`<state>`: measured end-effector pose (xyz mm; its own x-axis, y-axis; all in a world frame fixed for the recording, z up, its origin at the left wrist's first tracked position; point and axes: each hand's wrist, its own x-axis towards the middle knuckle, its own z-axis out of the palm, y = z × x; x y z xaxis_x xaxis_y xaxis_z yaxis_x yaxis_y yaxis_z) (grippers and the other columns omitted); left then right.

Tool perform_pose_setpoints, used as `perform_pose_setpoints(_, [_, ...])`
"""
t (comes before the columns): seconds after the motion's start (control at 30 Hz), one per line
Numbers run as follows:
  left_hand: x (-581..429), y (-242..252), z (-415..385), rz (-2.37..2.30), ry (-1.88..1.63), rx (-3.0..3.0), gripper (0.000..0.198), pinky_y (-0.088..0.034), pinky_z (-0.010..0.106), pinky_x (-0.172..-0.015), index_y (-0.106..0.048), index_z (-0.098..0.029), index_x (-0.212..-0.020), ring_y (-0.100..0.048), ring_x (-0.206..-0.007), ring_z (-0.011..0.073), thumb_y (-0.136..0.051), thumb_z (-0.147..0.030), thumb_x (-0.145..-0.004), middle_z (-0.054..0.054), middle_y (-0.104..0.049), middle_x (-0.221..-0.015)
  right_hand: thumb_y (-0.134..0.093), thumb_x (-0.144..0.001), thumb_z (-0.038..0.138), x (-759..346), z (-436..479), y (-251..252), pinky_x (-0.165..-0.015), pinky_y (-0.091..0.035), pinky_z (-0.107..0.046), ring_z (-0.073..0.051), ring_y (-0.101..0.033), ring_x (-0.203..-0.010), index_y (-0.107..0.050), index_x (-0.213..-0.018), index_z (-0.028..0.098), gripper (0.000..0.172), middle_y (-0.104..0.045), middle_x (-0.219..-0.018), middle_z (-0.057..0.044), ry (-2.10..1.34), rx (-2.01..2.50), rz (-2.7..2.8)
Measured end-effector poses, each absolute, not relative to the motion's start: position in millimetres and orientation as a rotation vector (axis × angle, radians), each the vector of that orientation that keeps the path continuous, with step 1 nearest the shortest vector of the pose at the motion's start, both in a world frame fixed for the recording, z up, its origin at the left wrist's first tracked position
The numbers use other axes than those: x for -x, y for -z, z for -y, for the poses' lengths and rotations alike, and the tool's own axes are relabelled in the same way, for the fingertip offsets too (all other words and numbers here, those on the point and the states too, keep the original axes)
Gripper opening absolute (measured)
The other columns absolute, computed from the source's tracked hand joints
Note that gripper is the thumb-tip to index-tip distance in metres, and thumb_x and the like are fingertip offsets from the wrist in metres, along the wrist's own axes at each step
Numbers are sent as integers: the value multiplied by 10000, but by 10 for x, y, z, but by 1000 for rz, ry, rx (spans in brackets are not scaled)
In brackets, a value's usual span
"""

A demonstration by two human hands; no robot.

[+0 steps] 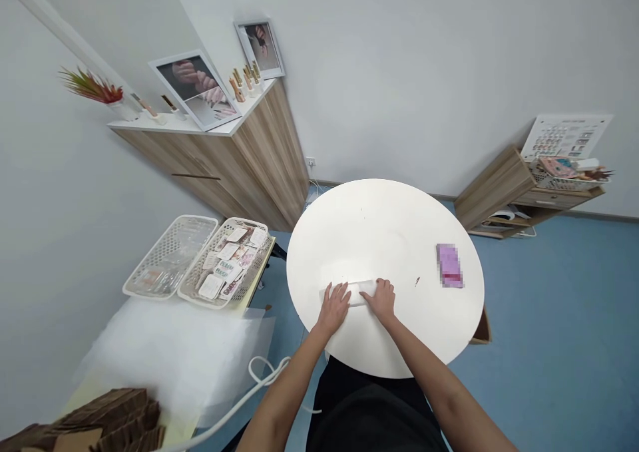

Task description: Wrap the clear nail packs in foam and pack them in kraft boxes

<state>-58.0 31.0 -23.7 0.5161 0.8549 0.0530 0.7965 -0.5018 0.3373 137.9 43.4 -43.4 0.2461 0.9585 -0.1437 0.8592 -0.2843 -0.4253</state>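
On the round white table (384,229) lies a narrow, flat, white translucent packet (355,293). It looks like a folded sheet of wrapping material, and whatever may be inside cannot be made out. My left hand (334,309) rests on the packet's left part, fingers stretched out and slightly spread. At its right end, my right hand (381,301) has its fingers bent over the packet, with the thumb pressed on it near the middle. Further right on the same table is a blurred purple rectangular item (450,265), apart from both hands.
At left, a side table holds two white baskets (170,259) (224,262) of small packs and cards, translucent white sheets (154,345) and brown paper stacks (110,419). A white cable (234,405) crosses near my left arm. Wooden cabinets (259,159) (499,186) stand by the walls.
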Motion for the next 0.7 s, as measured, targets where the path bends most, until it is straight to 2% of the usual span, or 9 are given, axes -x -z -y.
perform_pose_setpoints(0.1, [540, 322, -22, -1392, -262, -2542, 566, -177, 576, -1161, -333, -232, -1451, -252, -1442, 291, -453, -190, -899, 111, -305, -1560, -651, -783, 482, -1416, -268, 515, -788, -436, -429, -351, -521, -1011, -549, -1028, 195, 390, -561, -1056, -165, -594, 2352, 1576])
perform_pose_setpoints(0.2, [490, 409, 166, -1483, -242, -2526, 679, -166, 613, -1150, -177, -226, -1524, -172, -1468, 312, -450, -232, -902, 118, -211, -1595, -611, -805, 430, -1415, -169, 587, -768, -438, -413, -336, -539, -981, -571, -903, 212, 242, -572, -1002, -154, -672, 2382, 1549])
perform_pose_setpoints(0.37, [423, 456, 207, -1526, -264, -2516, 690, -90, 655, -1147, -125, -236, -1538, -152, -1472, 316, -429, -270, -919, 119, -189, -1599, -537, -785, 249, -1290, -215, 541, -809, -444, -392, -275, -549, -920, -569, -776, 213, 49, -598, -936, -114, -685, 2249, 1561])
perform_pose_setpoints(0.53, [461, 460, 171, -1485, -228, -2419, 675, -76, 656, -1146, -117, -239, -1539, -148, -1475, 299, -393, -231, -922, 111, -163, -1604, -461, -822, 194, -1082, -228, 430, -940, -436, -398, -245, -531, -1060, -562, -891, 210, 123, -629, -990, -72, -687, 1821, 1723])
perform_pose_setpoints(0.7, [584, 454, 64, -1357, -192, -2239, 758, -119, 545, -1186, -125, -239, -1537, -143, -1480, 200, -298, -23, -832, 64, -192, -1602, -388, -855, 130, -996, -33, 500, -1034, -404, -472, -257, -432, -1284, -583, -1047, 177, 278, -573, -1289, -126, -586, 1584, 1956])
